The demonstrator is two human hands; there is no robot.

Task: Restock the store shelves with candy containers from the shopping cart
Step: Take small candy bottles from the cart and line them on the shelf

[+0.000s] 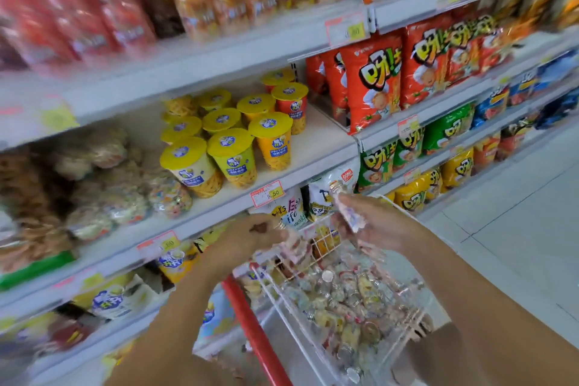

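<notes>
A white wire shopping cart [282,307] with a red handle stands below me, holding several small clear candy containers [341,301] with metal caps. My right hand [376,222] grips one such candy container [346,210], raised above the cart's far end with its cap pointing up. My left hand [250,236] hovers over the cart's left rim and holds another container [293,243], blurred by motion. Bags of colourful candy [169,194] lie on the middle shelf [313,150] to the left.
Yellow-lidded snack cups [232,147] stand on the middle shelf. Red, green and yellow snack bags [372,88] fill the shelves to the right. Price tags line the shelf edges. Pale tiled floor [517,229] lies at the right.
</notes>
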